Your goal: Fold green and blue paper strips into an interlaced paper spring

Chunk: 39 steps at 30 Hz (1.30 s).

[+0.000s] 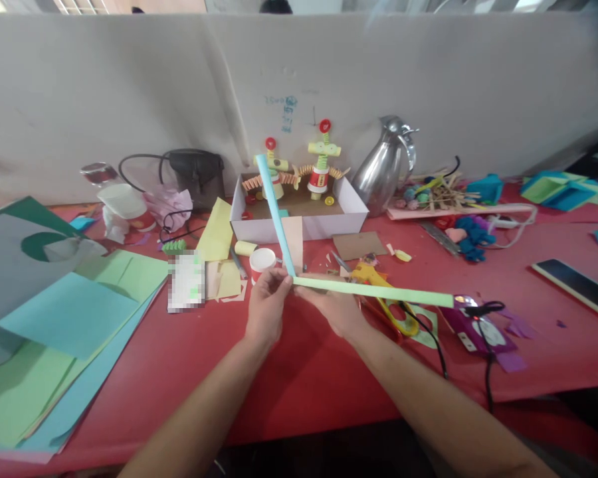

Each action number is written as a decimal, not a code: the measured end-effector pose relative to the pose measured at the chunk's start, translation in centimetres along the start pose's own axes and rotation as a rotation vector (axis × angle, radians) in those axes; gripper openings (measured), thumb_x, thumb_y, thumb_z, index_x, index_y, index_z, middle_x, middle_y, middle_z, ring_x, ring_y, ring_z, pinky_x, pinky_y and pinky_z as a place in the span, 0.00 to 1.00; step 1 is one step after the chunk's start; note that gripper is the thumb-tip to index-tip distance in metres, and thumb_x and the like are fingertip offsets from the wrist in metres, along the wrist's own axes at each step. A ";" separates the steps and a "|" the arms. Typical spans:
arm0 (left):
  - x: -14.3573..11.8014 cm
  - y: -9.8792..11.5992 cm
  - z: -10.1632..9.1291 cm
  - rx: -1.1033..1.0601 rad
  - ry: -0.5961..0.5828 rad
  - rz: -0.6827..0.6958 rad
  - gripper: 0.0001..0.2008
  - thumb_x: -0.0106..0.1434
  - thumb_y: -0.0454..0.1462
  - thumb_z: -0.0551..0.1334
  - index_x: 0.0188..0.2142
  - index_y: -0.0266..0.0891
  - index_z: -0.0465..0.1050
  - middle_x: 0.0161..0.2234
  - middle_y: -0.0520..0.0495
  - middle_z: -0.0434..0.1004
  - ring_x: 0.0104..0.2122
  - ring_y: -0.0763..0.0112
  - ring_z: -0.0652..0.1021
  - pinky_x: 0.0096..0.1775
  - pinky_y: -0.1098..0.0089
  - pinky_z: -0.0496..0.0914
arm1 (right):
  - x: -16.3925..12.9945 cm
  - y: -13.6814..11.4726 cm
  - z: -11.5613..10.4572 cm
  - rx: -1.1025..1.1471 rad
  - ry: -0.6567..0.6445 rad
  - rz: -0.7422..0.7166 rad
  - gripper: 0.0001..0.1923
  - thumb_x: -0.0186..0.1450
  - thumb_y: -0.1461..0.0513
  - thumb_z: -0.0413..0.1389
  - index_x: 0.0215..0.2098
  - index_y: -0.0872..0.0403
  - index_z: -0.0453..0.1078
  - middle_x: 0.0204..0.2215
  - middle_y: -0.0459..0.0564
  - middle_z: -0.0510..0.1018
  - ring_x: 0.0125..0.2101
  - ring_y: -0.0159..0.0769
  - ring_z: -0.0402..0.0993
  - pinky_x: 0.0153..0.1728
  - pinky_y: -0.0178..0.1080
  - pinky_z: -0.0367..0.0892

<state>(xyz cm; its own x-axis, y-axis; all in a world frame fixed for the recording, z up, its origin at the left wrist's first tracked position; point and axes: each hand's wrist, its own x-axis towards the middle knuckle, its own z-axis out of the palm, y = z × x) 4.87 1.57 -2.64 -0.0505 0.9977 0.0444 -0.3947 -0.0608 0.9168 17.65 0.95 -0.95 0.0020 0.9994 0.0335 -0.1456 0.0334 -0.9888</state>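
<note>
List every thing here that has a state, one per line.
left hand: pinching the strips' joined corner
right hand: under the green strip, grip hidden
blue paper strip: raised, angled upward
green paper strip: held level
white box: open
steel jug: upright, lid shut

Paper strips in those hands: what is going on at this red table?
A person holds two long paper strips joined at a corner above the red table. The left hand pinches the corner where the blue paper strip, pointing up and away, meets the light green paper strip, which runs out to the right. The right hand supports the green strip from below. Behind stands a white cardboard box with two small paper figures.
</note>
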 end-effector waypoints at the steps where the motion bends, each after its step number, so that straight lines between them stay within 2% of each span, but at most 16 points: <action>1: 0.0 0.0 0.0 0.002 0.021 0.007 0.07 0.57 0.37 0.69 0.33 0.40 0.72 0.29 0.54 0.73 0.30 0.76 0.73 0.37 0.74 0.68 | 0.0 0.1 0.0 -0.006 -0.002 -0.016 0.09 0.52 0.58 0.69 0.33 0.47 0.81 0.33 0.48 0.84 0.37 0.43 0.80 0.45 0.47 0.73; 3: -0.1 0.1 0.2 -0.020 0.012 -0.008 0.07 0.57 0.38 0.69 0.33 0.40 0.73 0.30 0.54 0.74 0.30 0.76 0.74 0.36 0.73 0.68 | 0.0 0.3 0.1 0.038 0.015 -0.027 0.08 0.53 0.58 0.68 0.32 0.48 0.80 0.31 0.47 0.83 0.35 0.42 0.79 0.43 0.46 0.73; 6: -0.2 0.7 0.2 -0.070 -0.072 -0.084 0.07 0.58 0.38 0.69 0.34 0.39 0.75 0.30 0.52 0.76 0.29 0.76 0.74 0.37 0.72 0.70 | 0.1 0.5 0.2 0.139 0.043 0.013 0.09 0.53 0.56 0.67 0.30 0.52 0.79 0.26 0.47 0.81 0.30 0.39 0.77 0.39 0.44 0.73; 10: 0.0 1.4 0.0 -0.060 -0.138 -0.142 0.07 0.56 0.36 0.70 0.35 0.37 0.78 0.31 0.50 0.79 0.30 0.74 0.76 0.40 0.71 0.71 | 0.2 0.4 0.1 0.167 0.061 0.045 0.12 0.50 0.56 0.69 0.30 0.53 0.78 0.24 0.46 0.80 0.29 0.37 0.76 0.37 0.42 0.73; 15: 0.0 1.3 0.0 -0.047 -0.064 -0.105 0.08 0.52 0.35 0.72 0.32 0.37 0.79 0.31 0.50 0.79 0.32 0.73 0.78 0.42 0.70 0.72 | 0.4 0.3 -0.3 0.169 0.083 0.028 0.12 0.50 0.56 0.69 0.31 0.51 0.78 0.25 0.45 0.79 0.29 0.36 0.75 0.36 0.41 0.72; 20: -0.1 1.5 0.1 -0.047 -0.113 -0.157 0.10 0.53 0.36 0.72 0.37 0.38 0.81 0.35 0.46 0.82 0.35 0.70 0.80 0.45 0.67 0.72 | 0.3 0.1 -0.4 0.109 0.066 0.038 0.08 0.52 0.56 0.67 0.27 0.51 0.78 0.25 0.46 0.79 0.31 0.38 0.75 0.40 0.44 0.71; 23: -0.1 1.7 0.1 0.001 -0.079 -0.167 0.09 0.53 0.37 0.73 0.34 0.36 0.82 0.32 0.45 0.82 0.32 0.69 0.79 0.43 0.65 0.73 | 0.2 -0.1 -0.4 0.104 0.042 0.040 0.08 0.51 0.56 0.67 0.26 0.50 0.77 0.24 0.45 0.78 0.31 0.39 0.75 0.40 0.44 0.71; 28: -0.2 1.4 0.2 -0.037 -0.032 -0.122 0.06 0.52 0.37 0.73 0.28 0.37 0.80 0.28 0.49 0.81 0.30 0.71 0.79 0.42 0.67 0.73 | 0.4 0.1 -0.2 0.119 0.077 -0.030 0.08 0.52 0.58 0.67 0.27 0.51 0.74 0.23 0.42 0.75 0.27 0.33 0.70 0.35 0.39 0.69; 32: -0.3 1.1 0.4 -0.067 0.019 -0.058 0.05 0.51 0.35 0.73 0.28 0.38 0.80 0.28 0.49 0.81 0.31 0.71 0.79 0.42 0.68 0.73 | 0.2 0.1 -0.2 0.099 0.026 -0.116 0.06 0.56 0.59 0.65 0.29 0.50 0.74 0.25 0.43 0.77 0.29 0.34 0.73 0.37 0.40 0.70; 35: -0.5 1.4 0.6 -0.007 0.040 0.093 0.04 0.53 0.33 0.71 0.29 0.40 0.80 0.30 0.49 0.81 0.33 0.70 0.79 0.41 0.69 0.72 | -0.4 -0.3 -0.1 0.058 0.010 -0.212 0.05 0.58 0.60 0.65 0.33 0.49 0.75 0.29 0.44 0.79 0.32 0.36 0.76 0.39 0.40 0.71; 39: -1.0 2.0 0.6 0.092 -0.003 0.300 0.02 0.56 0.33 0.69 0.30 0.42 0.80 0.32 0.49 0.80 0.34 0.69 0.78 0.35 0.71 0.71 | -1.0 -0.8 -0.1 -0.010 -0.035 -0.348 0.07 0.60 0.61 0.64 0.39 0.47 0.76 0.38 0.47 0.80 0.39 0.38 0.77 0.43 0.42 0.73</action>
<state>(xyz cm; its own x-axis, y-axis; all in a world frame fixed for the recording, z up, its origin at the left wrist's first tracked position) 4.66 0.47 -0.62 -0.1497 0.9357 0.3196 -0.2781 -0.3500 0.8945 17.83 -0.12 -0.18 0.0162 0.9273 0.3739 -0.1324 0.3727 -0.9185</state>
